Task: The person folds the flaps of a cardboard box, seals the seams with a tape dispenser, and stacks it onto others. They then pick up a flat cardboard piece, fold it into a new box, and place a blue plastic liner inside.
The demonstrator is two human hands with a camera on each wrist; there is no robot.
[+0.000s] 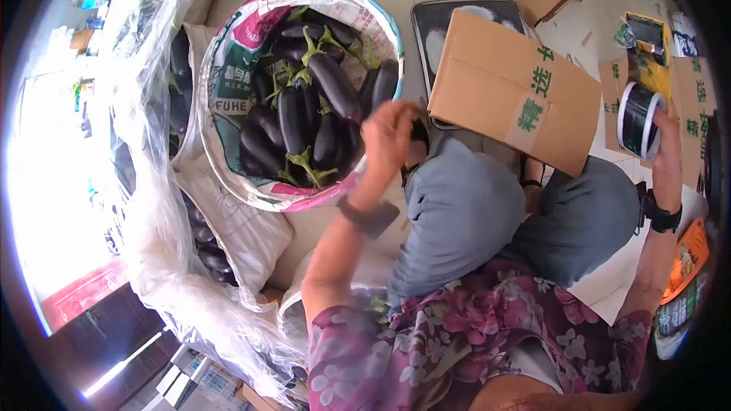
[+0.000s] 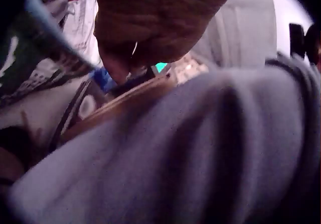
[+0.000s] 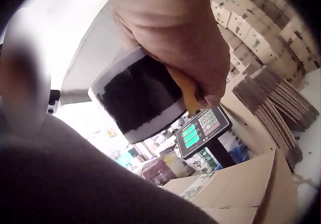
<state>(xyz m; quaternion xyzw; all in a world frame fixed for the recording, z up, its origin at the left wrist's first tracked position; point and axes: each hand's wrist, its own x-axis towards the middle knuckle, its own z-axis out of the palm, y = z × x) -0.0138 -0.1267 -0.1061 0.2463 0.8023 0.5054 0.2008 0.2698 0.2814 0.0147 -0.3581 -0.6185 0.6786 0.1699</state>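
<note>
A brown cardboard box (image 1: 510, 87) with green characters rests on my knees in grey trousers (image 1: 464, 213). My left hand (image 1: 390, 135) is curled at the box's near left corner and grips its edge. In the left wrist view the same hand (image 2: 150, 28) hangs bent just over the box's brown edge (image 2: 125, 103). Off to the right, clear of the box, my right hand (image 1: 668, 154) holds up a roll of dark tape (image 1: 636, 119) on a yellow dispenser. The right wrist view shows this hand (image 3: 175, 33) gripping the yellow handle with the roll (image 3: 138, 96) below it.
A wide-open woven sack (image 1: 228, 53) full of purple eggplants (image 1: 312, 106) stands left of the box. Clear plastic sheeting (image 1: 152, 183) lies along the left. A dark scale platform (image 1: 457, 19) sits behind the box, its keypad head (image 3: 200, 129) nearby. Flattened cartons (image 3: 266, 28) are stacked around.
</note>
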